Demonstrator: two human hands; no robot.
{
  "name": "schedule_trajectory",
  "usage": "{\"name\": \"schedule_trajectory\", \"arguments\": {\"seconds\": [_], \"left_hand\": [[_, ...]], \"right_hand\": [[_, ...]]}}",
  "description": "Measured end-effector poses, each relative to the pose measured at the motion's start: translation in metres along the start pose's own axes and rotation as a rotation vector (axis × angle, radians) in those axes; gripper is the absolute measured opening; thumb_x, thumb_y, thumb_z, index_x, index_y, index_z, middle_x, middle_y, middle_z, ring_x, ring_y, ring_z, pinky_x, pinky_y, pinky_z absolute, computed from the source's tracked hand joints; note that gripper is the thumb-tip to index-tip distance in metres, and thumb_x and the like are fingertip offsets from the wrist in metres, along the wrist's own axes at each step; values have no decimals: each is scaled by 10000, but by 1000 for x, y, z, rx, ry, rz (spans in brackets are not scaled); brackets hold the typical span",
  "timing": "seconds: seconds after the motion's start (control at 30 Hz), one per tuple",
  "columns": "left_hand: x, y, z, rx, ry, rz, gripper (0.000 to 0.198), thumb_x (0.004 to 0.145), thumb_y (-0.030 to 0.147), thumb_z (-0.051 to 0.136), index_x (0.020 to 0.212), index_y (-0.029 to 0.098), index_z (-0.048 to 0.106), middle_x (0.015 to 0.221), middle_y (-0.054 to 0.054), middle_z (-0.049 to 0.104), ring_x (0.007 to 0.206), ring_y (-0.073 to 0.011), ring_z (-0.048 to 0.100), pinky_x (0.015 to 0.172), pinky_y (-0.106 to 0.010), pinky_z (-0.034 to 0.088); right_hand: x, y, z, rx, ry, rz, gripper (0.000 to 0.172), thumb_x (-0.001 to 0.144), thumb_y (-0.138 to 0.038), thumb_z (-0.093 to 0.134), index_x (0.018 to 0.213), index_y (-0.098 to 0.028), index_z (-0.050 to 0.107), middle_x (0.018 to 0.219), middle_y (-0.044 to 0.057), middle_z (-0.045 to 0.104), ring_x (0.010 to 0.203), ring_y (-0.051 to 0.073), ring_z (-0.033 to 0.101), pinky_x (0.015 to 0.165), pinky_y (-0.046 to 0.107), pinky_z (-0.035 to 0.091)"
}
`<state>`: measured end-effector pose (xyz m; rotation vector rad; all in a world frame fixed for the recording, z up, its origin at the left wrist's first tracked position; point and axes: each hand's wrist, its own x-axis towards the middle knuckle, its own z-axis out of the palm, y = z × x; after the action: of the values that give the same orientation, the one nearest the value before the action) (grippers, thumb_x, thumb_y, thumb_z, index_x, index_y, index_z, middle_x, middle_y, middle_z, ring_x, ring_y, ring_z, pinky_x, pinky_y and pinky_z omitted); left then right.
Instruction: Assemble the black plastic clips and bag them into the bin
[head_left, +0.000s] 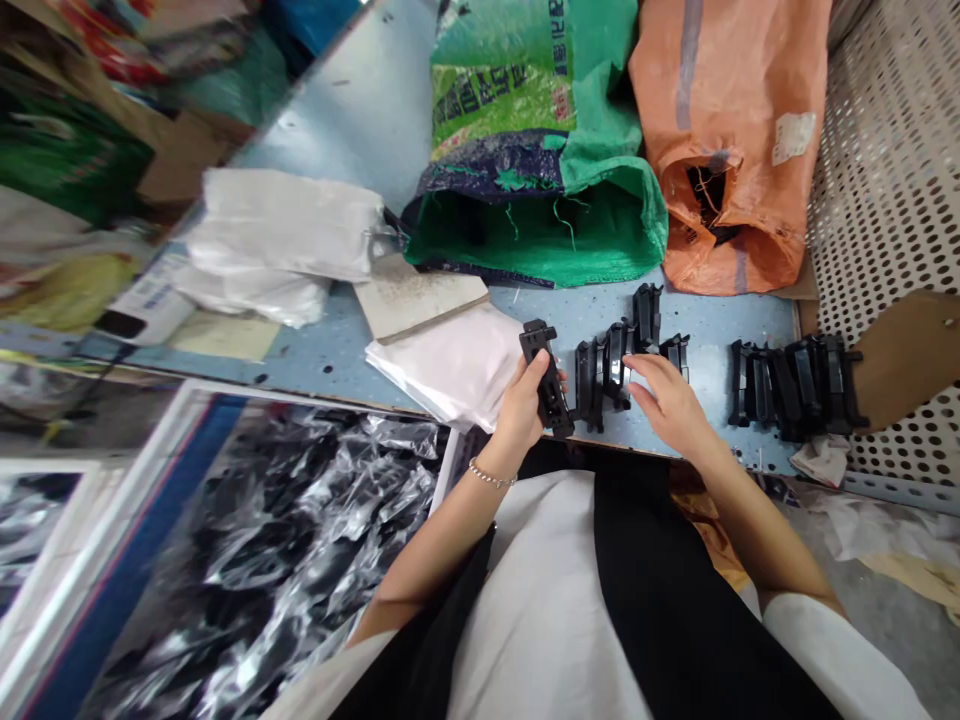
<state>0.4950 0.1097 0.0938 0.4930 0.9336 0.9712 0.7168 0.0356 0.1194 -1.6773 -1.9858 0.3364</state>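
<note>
My left hand (523, 398) is closed around a long black plastic part (546, 378), held tilted above the bench's front edge. My right hand (670, 408) has its fingers stretched out and apart, its fingertips at a standing black part (616, 364). Whether they touch it I cannot tell. Close by stand more parts of the same kind: a black part (589, 385) on the left, another (646, 316) behind, and one (676, 352) partly hidden by my right hand. Farther right, a row of several black parts (787, 388) stands side by side.
A green woven sack (525, 225) lies open-mouthed at the back of the blue bench (330, 355), beside an orange sack (739, 190). White plastic bags (442, 365) lie under a flat board (420, 297). Bagged black items fill a bin (300, 540) below left. A perforated panel (900, 220) borders the right.
</note>
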Motion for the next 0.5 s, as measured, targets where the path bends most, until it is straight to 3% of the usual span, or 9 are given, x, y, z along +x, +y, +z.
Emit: {"name": "schedule_trajectory", "arguments": {"seconds": [0.07,0.17,0.27,0.33,0.4,0.43,0.5], "left_hand": [[-5,7,-8,86,-101,-86,502,738,604,789,949,187,604,739,-2,673,561,-126,653,486,-210,507],[-16,14,-24,254,-335,-348,461,776,611,727,937,191,626,706,-48,699,485,-189,647,418,-282,510],[-27,14,-44,355,-473,-570,385,796,575,674,769,191,672,542,-74,655,415,-242,614,375,-347,498],[-31,14,-57,368,-522,-619,414,798,588,655,706,186,688,529,-93,656,416,-258,613,379,-363,494],[-30,19,-70,410,-565,-575,463,836,629,614,809,182,731,631,-113,709,488,-269,654,429,-363,512],[-26,23,-76,462,-551,-486,491,865,647,578,882,185,743,691,-117,727,539,-261,672,474,-355,526],[-14,33,-87,653,-376,-150,464,920,616,529,952,200,733,767,-103,728,638,-233,677,589,-337,546]], "right_hand": [[8,-18,3,2,-13,-91,448,1045,-257,448,1490,-243,506,1447,145,586,1367,281,549,1141,522,484],[21,-35,13,-14,-123,-309,465,1031,-168,461,1483,-262,518,1525,129,537,1460,290,467,1178,553,439],[25,-46,26,21,-288,-534,410,1038,-141,446,1422,-218,569,1426,139,632,1370,263,568,1121,508,501],[22,-51,33,50,-358,-575,356,1043,-178,460,1373,-158,592,1322,168,692,1257,254,652,1059,468,547],[15,-51,36,86,-417,-516,317,1026,-252,519,1302,-139,626,1235,178,727,1147,268,704,994,465,575],[11,-50,36,115,-436,-442,310,1005,-292,562,1265,-143,640,1199,175,739,1096,279,721,960,471,584],[5,-45,37,223,-419,-188,345,946,-357,650,1229,-161,645,1162,162,746,1029,290,736,912,478,590]]}}
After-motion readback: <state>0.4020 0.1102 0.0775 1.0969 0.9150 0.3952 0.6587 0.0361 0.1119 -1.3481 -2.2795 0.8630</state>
